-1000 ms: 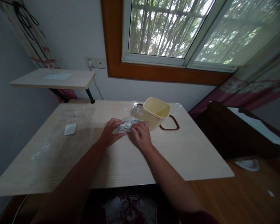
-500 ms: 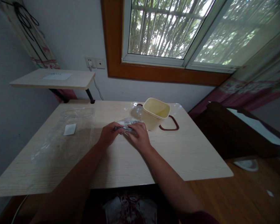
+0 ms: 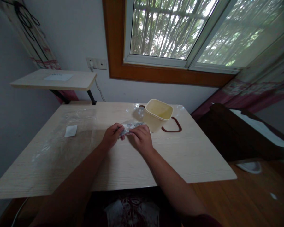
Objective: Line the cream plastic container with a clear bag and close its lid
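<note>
My left hand (image 3: 112,137) and my right hand (image 3: 141,139) meet at the middle of a pale wooden table (image 3: 194,157). Both hands are closed on a small crumpled clear plastic bag (image 3: 129,127), which they pinch from either side just above the tabletop. Part of the bag is hidden under my fingers. A cream plastic tub (image 3: 157,115) stands just beyond my right hand, its mouth tilted towards me.
A dark red ring-shaped handle or cord (image 3: 174,125) lies beside the tub. A sheet of clear plastic (image 3: 61,138) with a small white paper piece (image 3: 70,130) covers the table's left part. A raised shelf (image 3: 54,80) stands at the back left. A dark bed frame (image 3: 239,135) is at the right.
My hands have drawn closer together and folded the plastic bag smaller. The tub and the other things have not moved.
</note>
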